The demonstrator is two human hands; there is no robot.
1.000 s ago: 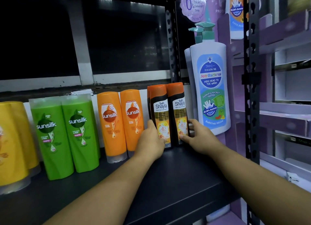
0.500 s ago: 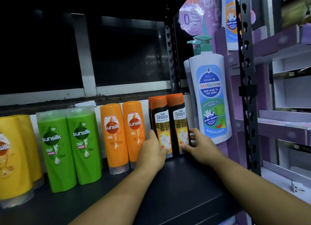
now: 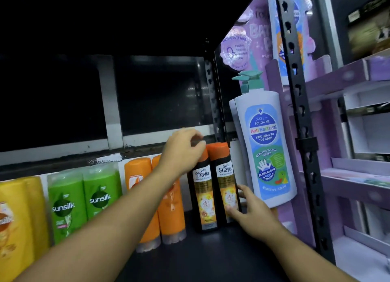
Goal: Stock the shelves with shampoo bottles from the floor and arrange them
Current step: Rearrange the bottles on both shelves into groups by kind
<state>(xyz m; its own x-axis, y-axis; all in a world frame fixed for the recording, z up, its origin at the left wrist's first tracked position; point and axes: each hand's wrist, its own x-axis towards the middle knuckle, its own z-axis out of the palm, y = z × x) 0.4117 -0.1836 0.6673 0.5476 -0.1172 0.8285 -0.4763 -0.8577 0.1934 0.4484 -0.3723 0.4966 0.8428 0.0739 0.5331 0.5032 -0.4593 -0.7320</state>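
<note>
Here, low in the middle of the frame, two black plastic shampoo bottles with orange caps (image 3: 203, 188) stand upright and touching on a dark shelf (image 3: 211, 258). Left of them stand two orange bottles (image 3: 137, 174), two green bottles (image 3: 84, 197) and two yellow bottles (image 3: 16, 214). A purple cardboard display (image 3: 348, 74) fills the right. The left grip (image 3: 183, 148) curls at the left bottle's cap; blur hides whether it clasps it. The right grip (image 3: 251, 214), released with fingers straight, touches the right bottle's lower side.
</note>
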